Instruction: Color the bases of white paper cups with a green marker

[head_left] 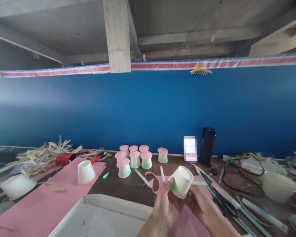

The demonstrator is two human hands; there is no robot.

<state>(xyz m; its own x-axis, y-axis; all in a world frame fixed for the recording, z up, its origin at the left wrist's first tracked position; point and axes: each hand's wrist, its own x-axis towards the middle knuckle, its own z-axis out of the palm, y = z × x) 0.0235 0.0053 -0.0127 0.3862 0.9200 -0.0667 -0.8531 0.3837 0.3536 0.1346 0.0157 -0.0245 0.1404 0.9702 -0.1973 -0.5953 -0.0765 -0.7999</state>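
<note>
A white paper cup (184,177) with green colouring on its side is tilted, its round base facing up. My left hand (164,202) grips it, thumb along the left side and fingers underneath. My right hand (199,200) closes on the cup's lower right side, its fingertips partly hidden behind it. Pink paper (187,222) lies below both hands. Left of them are a capped-looking marker (143,178) and another marker (162,173). Beyond stand several upturned cups (124,171) with green patches and pink paper discs on top.
A white box lid (113,215) is at the front. On the left, a plain cup (86,171) stands on pink sheets (41,200), near a heap of paper strips (49,158). A black bottle (207,145), scissors (228,209) and a larger tub (278,186) are on the right.
</note>
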